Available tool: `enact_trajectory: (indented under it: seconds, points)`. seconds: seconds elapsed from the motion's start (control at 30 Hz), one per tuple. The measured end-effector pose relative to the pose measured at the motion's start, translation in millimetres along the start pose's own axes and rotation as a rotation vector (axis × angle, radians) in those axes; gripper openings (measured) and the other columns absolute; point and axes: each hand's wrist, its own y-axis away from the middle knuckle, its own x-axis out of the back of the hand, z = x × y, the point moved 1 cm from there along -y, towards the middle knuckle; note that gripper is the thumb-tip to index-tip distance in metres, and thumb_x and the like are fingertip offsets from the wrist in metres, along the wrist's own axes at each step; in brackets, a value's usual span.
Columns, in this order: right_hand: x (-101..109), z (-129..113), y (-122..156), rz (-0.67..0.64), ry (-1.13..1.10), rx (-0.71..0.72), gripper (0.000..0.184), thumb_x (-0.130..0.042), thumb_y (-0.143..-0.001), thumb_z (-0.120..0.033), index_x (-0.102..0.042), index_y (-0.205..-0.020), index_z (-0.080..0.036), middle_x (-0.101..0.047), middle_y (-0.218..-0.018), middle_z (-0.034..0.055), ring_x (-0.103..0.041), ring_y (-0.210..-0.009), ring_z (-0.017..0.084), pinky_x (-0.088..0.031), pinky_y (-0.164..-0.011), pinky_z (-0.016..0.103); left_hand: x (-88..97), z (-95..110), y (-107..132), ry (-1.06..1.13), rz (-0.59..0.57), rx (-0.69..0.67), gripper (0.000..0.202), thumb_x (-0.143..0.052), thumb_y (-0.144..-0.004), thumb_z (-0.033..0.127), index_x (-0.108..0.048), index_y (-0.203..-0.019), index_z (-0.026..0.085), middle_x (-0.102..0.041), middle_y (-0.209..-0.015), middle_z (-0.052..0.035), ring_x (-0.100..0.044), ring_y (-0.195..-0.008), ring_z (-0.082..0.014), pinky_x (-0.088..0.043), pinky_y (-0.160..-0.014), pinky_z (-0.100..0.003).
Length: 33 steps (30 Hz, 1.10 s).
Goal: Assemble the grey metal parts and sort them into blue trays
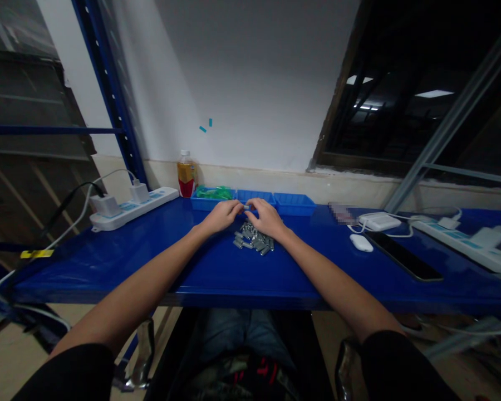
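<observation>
Both my hands meet over the blue table point(158, 262), just above a pile of several small grey metal pieces point(254, 239). My left hand point(222, 215) and my right hand point(268, 218) have their fingers curled and pinch one small grey metal piece point(246, 207) between their fingertips. Right behind the hands stand three shallow blue trays point(294, 203); the left one holds green parts point(212, 192).
A bottle with a red and yellow label point(186, 175) stands by the wall. A white power strip with chargers point(129, 208) lies at the left. At the right lie a white earbud case point(361, 243), a dark phone point(403, 256), a white charger point(378, 221) and another power strip point(467, 242).
</observation>
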Motion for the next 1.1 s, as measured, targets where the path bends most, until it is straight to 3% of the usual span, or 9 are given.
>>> enact_trajectory:
  seconds: [0.1, 0.27, 0.47, 0.6, 0.63, 0.73, 0.8, 0.97, 1.1]
  points:
    - [1, -1, -1, -0.034, 0.057, 0.003, 0.019, -0.044, -0.090, -0.031, -0.056, -0.098, -0.018, -0.059, -0.090, 0.0066, -0.052, -0.088, 0.019, -0.038, -0.080, 0.030, -0.6, 1, 2, 0.043, 0.002, 0.025, 0.037, -0.030, -0.092, 0.035, -0.059, -0.081, 0.015, -0.063, -0.076, -0.0045, -0.057, -0.071, -0.0168, -0.042, -0.069, -0.028]
    - [1, 2, -2, -0.063, 0.154, -0.060, 0.030, -0.034, -0.094, -0.033, -0.058, -0.084, -0.018, -0.059, -0.085, 0.0063, -0.051, -0.087, 0.018, -0.037, -0.078, 0.030, -1.7, 3, 4, 0.155, 0.045, 0.022, 0.031, -0.042, -0.087, 0.031, -0.050, -0.113, 0.016, -0.063, -0.088, -0.0047, -0.059, -0.076, -0.0159, -0.044, -0.069, -0.027]
    - [-3, -2, -2, -0.127, 0.197, -0.057, 0.039, -0.028, -0.096, -0.033, -0.058, -0.076, -0.018, -0.058, -0.077, 0.0046, -0.052, -0.079, 0.016, -0.038, -0.074, 0.030, -4.8, 2, 3, 0.092, 0.038, -0.003, 0.020, -0.044, -0.087, 0.030, -0.055, -0.095, 0.015, -0.063, -0.085, -0.0059, -0.058, -0.076, -0.0167, -0.044, -0.070, -0.028]
    - [23, -1, -9, -0.080, 0.243, -0.110, 0.036, -0.035, -0.091, -0.046, -0.062, -0.090, -0.022, -0.060, -0.091, 0.0088, -0.052, -0.090, 0.023, -0.037, -0.079, 0.040, -8.2, -2, 3, 0.064, 0.053, 0.000, 0.021, -0.038, -0.090, 0.028, -0.053, -0.097, 0.016, -0.063, -0.085, -0.0063, -0.058, -0.079, -0.0182, -0.044, -0.072, -0.029]
    - [36, 5, -9, -0.030, 0.276, -0.172, 0.037, -0.037, -0.089, -0.050, -0.062, -0.096, -0.022, -0.059, -0.097, 0.0122, -0.051, -0.094, 0.026, -0.034, -0.082, 0.046, -9.2, -3, 3, 0.061, 0.048, 0.011, 0.021, -0.037, -0.090, 0.028, -0.052, -0.097, 0.016, -0.063, -0.085, -0.0063, -0.058, -0.079, -0.0184, -0.044, -0.072, -0.029]
    - [90, 44, 12, 0.368, 0.570, -0.703, 0.049, -0.043, -0.082, -0.057, -0.058, -0.112, -0.021, -0.050, -0.117, 0.0204, -0.042, -0.107, 0.036, -0.025, -0.087, 0.058, -12.2, -3, 3, 0.056, 0.019, 0.034, 0.021, -0.034, -0.091, 0.028, -0.052, -0.097, 0.017, -0.063, -0.083, -0.0058, -0.058, -0.077, -0.0186, -0.043, -0.071, -0.029]
    - [122, 81, 43, 0.500, 0.671, -1.065, 0.063, -0.049, -0.078, -0.056, -0.050, -0.125, -0.014, -0.035, -0.132, 0.0274, -0.029, -0.119, 0.043, -0.019, -0.087, 0.062, -13.8, -2, 3, 0.055, 0.002, 0.022, 0.021, -0.034, -0.091, 0.029, -0.051, -0.095, 0.017, -0.063, -0.082, -0.0055, -0.058, -0.076, -0.0186, -0.043, -0.070, -0.029]
    - [158, 155, 132, 0.311, 0.559, -1.649, 0.080, -0.055, -0.074, -0.054, -0.034, -0.139, -0.011, -0.021, -0.135, 0.0371, -0.033, -0.118, 0.044, -0.016, -0.081, 0.063, -16.0, 3, 4, 0.080, -0.040, 0.017, 0.020, -0.033, -0.092, 0.029, -0.049, -0.094, 0.018, -0.063, -0.082, -0.0050, -0.059, -0.075, -0.0182, -0.042, -0.068, -0.028]
    - [159, 163, 149, 0.366, 0.538, -1.630, 0.071, -0.049, -0.077, -0.056, -0.040, -0.135, -0.015, -0.027, -0.131, 0.0384, -0.039, -0.116, 0.041, -0.018, -0.078, 0.061, -16.9, 5, 6, 0.092, -0.062, 0.057, 0.019, -0.035, -0.091, 0.029, -0.050, -0.094, 0.017, -0.064, -0.082, -0.0052, -0.060, -0.074, -0.0184, -0.042, -0.066, -0.027]
